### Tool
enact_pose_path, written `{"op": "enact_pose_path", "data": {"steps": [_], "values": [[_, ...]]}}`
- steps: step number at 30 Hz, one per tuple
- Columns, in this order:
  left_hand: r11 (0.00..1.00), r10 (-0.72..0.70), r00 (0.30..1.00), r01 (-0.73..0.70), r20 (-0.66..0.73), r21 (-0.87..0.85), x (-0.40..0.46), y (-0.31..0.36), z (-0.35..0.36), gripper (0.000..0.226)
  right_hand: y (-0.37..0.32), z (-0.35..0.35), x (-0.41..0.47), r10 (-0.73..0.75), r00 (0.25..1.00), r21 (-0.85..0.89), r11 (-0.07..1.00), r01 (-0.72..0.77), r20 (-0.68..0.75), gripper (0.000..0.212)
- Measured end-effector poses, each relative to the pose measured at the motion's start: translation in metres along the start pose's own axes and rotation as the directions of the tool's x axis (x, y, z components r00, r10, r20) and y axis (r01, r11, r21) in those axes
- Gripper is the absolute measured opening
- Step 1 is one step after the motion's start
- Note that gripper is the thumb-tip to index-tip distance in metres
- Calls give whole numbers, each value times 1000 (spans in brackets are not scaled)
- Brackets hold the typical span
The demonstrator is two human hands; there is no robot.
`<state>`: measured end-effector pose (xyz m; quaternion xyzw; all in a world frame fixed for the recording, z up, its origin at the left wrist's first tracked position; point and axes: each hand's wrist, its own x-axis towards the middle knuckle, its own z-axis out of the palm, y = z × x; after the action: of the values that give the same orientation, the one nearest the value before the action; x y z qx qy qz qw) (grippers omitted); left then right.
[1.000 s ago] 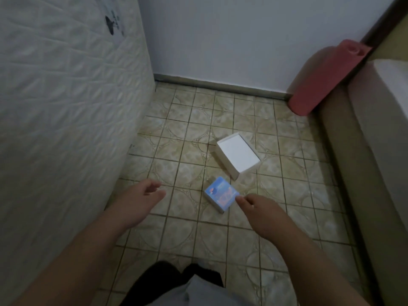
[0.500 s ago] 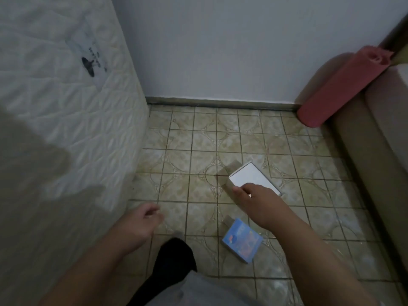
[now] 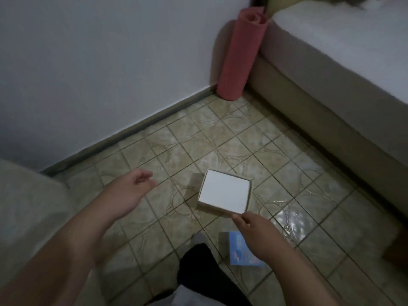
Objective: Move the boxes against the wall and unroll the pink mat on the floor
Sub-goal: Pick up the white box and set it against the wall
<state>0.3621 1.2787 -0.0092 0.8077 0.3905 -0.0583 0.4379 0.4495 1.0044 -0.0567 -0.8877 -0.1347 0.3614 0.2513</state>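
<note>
A white box [image 3: 224,193] lies flat on the tiled floor in the middle of the view. My right hand [image 3: 256,231] touches its near edge with the fingertips, without a clear grip around it. A small blue box [image 3: 240,250] lies on the floor just below that hand, partly hidden by my wrist. My left hand [image 3: 130,191] hovers left of the white box, fingers loosely curled, holding nothing. The rolled pink mat [image 3: 239,56] stands upright in the far corner, leaning between the wall and the bed.
A bed [image 3: 335,69] with a beige base runs along the right side. A pale upright mattress [image 3: 26,217] stands at the left. The white wall and its dark baseboard [image 3: 132,129] run across the back. My dark sock [image 3: 198,261] is at the bottom centre.
The view has swung right, bringing the bed and upright mat into sight. My right hand slid from the white box's top to its near edge. The left hand has risen and reached forward.
</note>
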Motion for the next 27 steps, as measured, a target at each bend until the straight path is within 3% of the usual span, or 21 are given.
{"op": "enact_pose_path", "data": {"steps": [11, 18, 27], "values": [[985, 69, 932, -119, 355, 121, 128, 34, 2, 36, -49, -33, 76, 241, 948, 135, 967, -217, -206, 46], [924, 86, 843, -266, 531, 273, 220, 39, -12, 42, -75, -11, 117, 422, 814, 336, 893, -298, -400, 45], [884, 131, 812, -355, 569, 303, 306, 4, 83, 63, 8, 57, 181, 489, 724, 390, 863, -321, -486, 51]]}}
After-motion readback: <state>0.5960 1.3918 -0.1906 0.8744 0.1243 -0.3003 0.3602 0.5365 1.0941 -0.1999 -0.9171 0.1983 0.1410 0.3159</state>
